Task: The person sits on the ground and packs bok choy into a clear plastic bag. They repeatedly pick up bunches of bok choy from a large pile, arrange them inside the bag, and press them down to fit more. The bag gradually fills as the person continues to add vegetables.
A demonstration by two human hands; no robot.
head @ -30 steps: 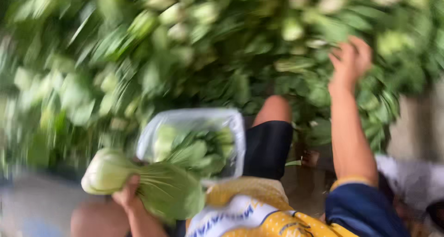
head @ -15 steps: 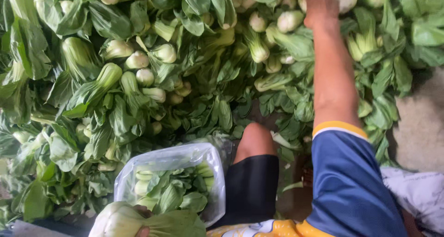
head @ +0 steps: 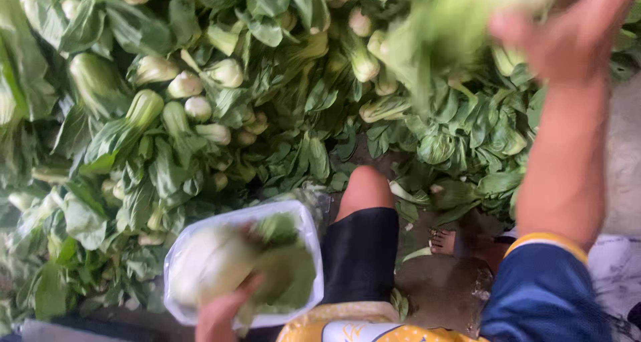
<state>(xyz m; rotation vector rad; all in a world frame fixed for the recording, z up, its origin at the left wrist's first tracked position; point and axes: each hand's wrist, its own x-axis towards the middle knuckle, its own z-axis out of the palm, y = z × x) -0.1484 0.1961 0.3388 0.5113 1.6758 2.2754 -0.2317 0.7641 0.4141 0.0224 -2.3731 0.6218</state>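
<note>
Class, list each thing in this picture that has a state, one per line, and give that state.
Left hand: closed on a bok choy head, over the bag.
Right hand: raised, gripping a blurred bok choy.
Plastic bag: open, partly filled with greens.
Bok choy pile: loose, heaped on the ground.
Knee: bent, bare above black shorts.

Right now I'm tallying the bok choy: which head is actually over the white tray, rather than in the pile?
The bok choy head gripped by the left hand sits over the white tray; the right hand lifts another, blurred, above the pile.
</note>
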